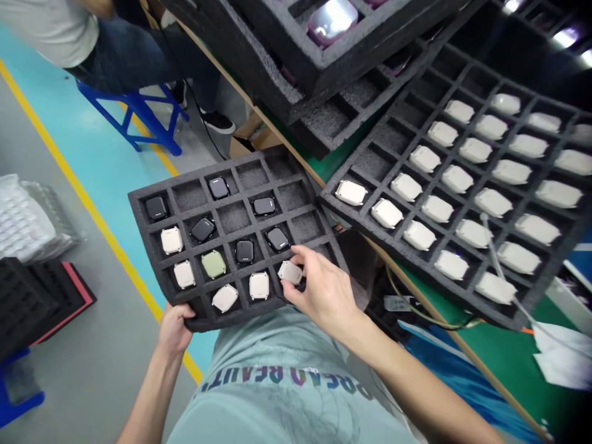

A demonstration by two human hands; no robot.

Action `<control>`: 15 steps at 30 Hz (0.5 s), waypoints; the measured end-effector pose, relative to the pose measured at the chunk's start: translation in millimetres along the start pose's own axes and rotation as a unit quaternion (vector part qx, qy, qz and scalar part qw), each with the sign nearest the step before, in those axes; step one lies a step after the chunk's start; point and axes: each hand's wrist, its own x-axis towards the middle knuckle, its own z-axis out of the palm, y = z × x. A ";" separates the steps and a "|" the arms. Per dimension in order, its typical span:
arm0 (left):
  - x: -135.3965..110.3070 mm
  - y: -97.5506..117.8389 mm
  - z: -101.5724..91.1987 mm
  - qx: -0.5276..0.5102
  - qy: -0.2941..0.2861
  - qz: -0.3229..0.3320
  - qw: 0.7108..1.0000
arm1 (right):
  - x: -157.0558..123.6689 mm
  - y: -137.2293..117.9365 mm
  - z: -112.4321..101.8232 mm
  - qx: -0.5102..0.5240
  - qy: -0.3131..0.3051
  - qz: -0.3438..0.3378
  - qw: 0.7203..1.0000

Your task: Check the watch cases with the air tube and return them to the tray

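Note:
My left hand (pixel 174 325) grips the near left corner of a dark foam tray (pixel 194 194) held over my lap. Its square pockets hold several small watch cases: black ones (pixel 244 251), white ones (pixel 259 285) and one pale green (pixel 213 264). My right hand (pixel 320 287) reaches over the tray's near right side. Its fingertips pinch a white case (pixel 290 272) at a pocket in the front row.
A larger foam tray (pixel 402 117) on the green bench holds several white cases (pixel 386 213). More foam trays (pixel 277 68) are stacked at the top. Another person sits on a blue stool (pixel 139 117) at upper left. Black foam blocks (pixel 28 302) lie on the floor.

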 end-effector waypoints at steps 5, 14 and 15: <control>-0.8 -0.2 0.9 0.002 0.005 0.002 1.000 | 4.1 -3.0 -5.6 0.050 -0.004 0.034 0.998; 0.1 -0.9 6.5 0.018 0.005 -0.001 1.000 | 12.9 -14.5 -20.6 0.155 0.028 0.056 0.986; 0.0 -0.9 7.7 0.020 0.004 -0.001 1.000 | 13.3 -15.4 -21.2 0.152 0.036 0.051 0.987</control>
